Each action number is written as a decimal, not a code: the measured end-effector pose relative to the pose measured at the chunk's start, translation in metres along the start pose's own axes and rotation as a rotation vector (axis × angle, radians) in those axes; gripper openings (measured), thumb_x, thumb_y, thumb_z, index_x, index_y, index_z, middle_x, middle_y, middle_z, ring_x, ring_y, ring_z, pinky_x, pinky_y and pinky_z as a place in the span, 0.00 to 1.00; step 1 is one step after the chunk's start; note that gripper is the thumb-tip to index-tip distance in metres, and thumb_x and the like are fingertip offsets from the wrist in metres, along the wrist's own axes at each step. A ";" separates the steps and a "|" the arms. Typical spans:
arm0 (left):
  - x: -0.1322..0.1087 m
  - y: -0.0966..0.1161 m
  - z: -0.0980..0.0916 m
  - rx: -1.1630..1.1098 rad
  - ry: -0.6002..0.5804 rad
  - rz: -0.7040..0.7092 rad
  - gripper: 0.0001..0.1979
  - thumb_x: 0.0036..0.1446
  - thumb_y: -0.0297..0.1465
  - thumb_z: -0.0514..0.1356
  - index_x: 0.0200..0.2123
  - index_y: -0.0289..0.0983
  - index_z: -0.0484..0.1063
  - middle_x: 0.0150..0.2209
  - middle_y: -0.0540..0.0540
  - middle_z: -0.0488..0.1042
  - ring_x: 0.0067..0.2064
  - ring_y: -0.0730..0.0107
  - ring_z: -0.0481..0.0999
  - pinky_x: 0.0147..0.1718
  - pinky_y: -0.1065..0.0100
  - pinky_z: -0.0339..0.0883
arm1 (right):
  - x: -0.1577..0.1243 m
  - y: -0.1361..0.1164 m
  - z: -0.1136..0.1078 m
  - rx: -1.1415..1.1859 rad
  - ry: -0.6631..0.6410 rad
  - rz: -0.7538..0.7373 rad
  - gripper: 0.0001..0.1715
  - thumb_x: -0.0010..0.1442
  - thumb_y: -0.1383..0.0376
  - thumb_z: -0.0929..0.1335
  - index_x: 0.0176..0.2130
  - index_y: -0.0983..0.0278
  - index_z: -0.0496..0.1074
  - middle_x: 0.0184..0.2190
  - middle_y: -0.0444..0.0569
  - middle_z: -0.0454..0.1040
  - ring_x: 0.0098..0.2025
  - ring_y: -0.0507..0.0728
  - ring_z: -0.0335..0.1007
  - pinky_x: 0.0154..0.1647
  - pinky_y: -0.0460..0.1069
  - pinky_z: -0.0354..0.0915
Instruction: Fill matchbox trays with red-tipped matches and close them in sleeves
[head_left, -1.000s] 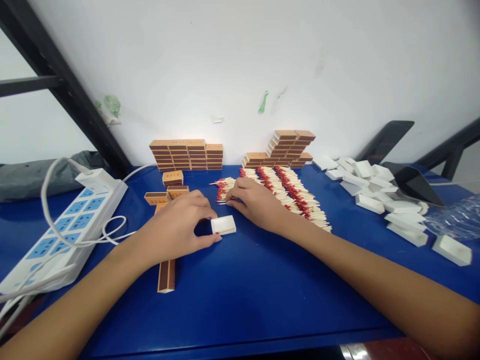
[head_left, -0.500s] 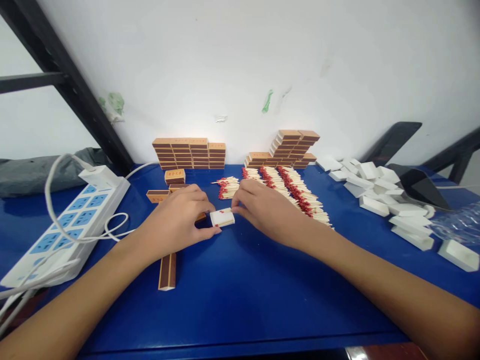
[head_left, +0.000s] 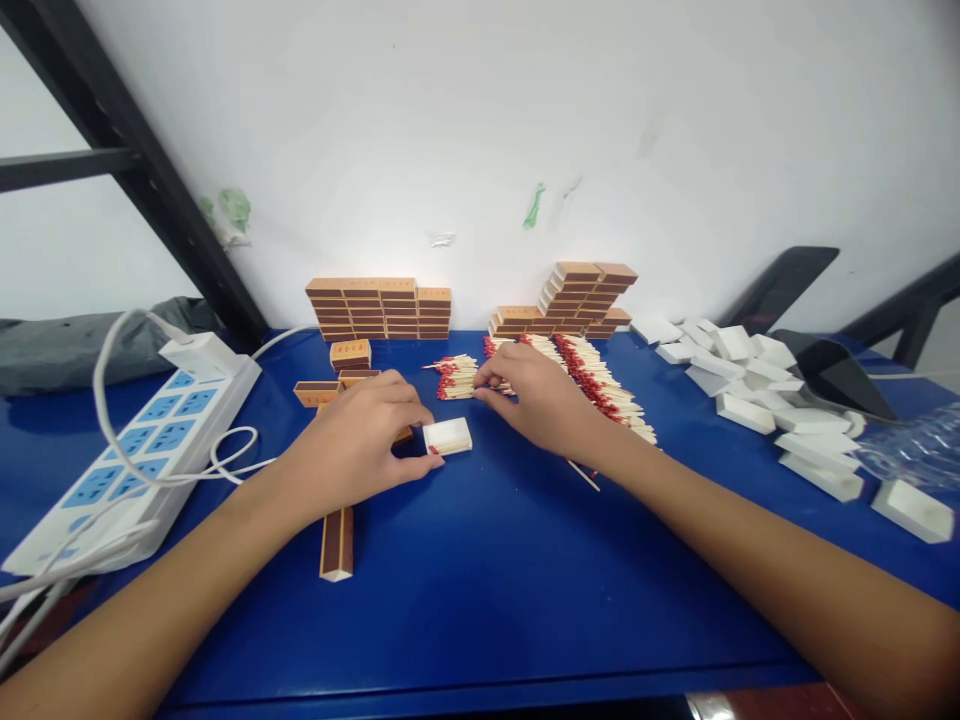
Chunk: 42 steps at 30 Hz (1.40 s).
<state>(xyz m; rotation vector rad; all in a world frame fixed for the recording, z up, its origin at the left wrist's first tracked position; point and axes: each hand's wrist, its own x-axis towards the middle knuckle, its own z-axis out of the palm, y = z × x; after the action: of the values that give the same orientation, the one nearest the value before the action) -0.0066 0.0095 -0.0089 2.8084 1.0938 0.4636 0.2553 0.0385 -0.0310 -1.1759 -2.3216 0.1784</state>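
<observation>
My left hand pinches the left end of a small white matchbox tray between thumb and fingers. A few red-tipped matches lie along the tray's near side. My right hand is past the tray's upper right, its fingers curled together at the stick ends of a small pile of matches; what is between the fingertips is hidden. Longer rows of matches lie behind and right of that hand. A loose match shows below the right wrist. Brown matchboxes lie around and partly under my left hand.
Stacked matchboxes stand against the wall, with a second stepped stack to their right. Many white trays are heaped at the right beside a clear plastic bottle. A power strip with white cables lies at the left.
My right hand has moved from the tray's right end up to the match pile. A match on the tray's far side is gone from view. My left hand keeps its hold.
</observation>
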 end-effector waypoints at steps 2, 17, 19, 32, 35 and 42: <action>0.000 -0.001 0.001 0.001 0.010 0.003 0.15 0.63 0.41 0.71 0.45 0.36 0.84 0.40 0.42 0.81 0.46 0.53 0.77 0.43 0.55 0.71 | 0.003 0.010 0.004 -0.068 -0.036 0.020 0.02 0.69 0.69 0.72 0.40 0.64 0.77 0.41 0.53 0.76 0.46 0.61 0.70 0.49 0.55 0.65; 0.001 -0.001 0.000 0.014 0.007 0.011 0.14 0.62 0.40 0.72 0.43 0.35 0.84 0.38 0.42 0.81 0.44 0.54 0.77 0.42 0.57 0.70 | -0.002 -0.010 0.008 -0.146 -0.145 -0.042 0.09 0.74 0.69 0.67 0.40 0.66 0.75 0.43 0.56 0.75 0.49 0.63 0.70 0.52 0.56 0.67; 0.001 -0.002 0.000 0.007 0.001 0.004 0.14 0.62 0.40 0.72 0.43 0.36 0.84 0.39 0.43 0.81 0.45 0.54 0.77 0.42 0.57 0.70 | -0.001 -0.011 0.011 -0.134 -0.126 -0.039 0.07 0.73 0.69 0.68 0.40 0.66 0.75 0.43 0.56 0.75 0.49 0.63 0.70 0.52 0.56 0.67; 0.002 -0.006 0.002 -0.005 0.015 0.003 0.12 0.62 0.40 0.72 0.41 0.38 0.84 0.38 0.43 0.81 0.44 0.55 0.76 0.42 0.58 0.69 | 0.002 -0.005 0.019 -0.044 -0.071 -0.053 0.04 0.72 0.70 0.69 0.41 0.64 0.75 0.43 0.53 0.74 0.48 0.61 0.68 0.50 0.54 0.65; 0.001 -0.005 0.001 0.000 0.012 -0.003 0.12 0.62 0.40 0.72 0.42 0.37 0.84 0.38 0.43 0.81 0.44 0.55 0.76 0.42 0.57 0.70 | 0.002 -0.004 0.019 -0.047 -0.091 -0.058 0.08 0.73 0.71 0.68 0.39 0.64 0.75 0.41 0.53 0.74 0.46 0.60 0.68 0.49 0.54 0.65; 0.001 -0.005 0.000 0.008 0.017 -0.001 0.12 0.62 0.40 0.72 0.42 0.38 0.84 0.38 0.43 0.81 0.44 0.55 0.76 0.41 0.57 0.70 | -0.001 -0.008 0.002 -0.048 -0.069 -0.085 0.10 0.74 0.73 0.66 0.39 0.64 0.74 0.42 0.54 0.74 0.47 0.60 0.69 0.49 0.54 0.65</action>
<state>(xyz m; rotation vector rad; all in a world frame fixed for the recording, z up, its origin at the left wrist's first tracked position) -0.0090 0.0139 -0.0100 2.8155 1.1023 0.4850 0.2488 0.0324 -0.0306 -1.1072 -2.4442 0.1354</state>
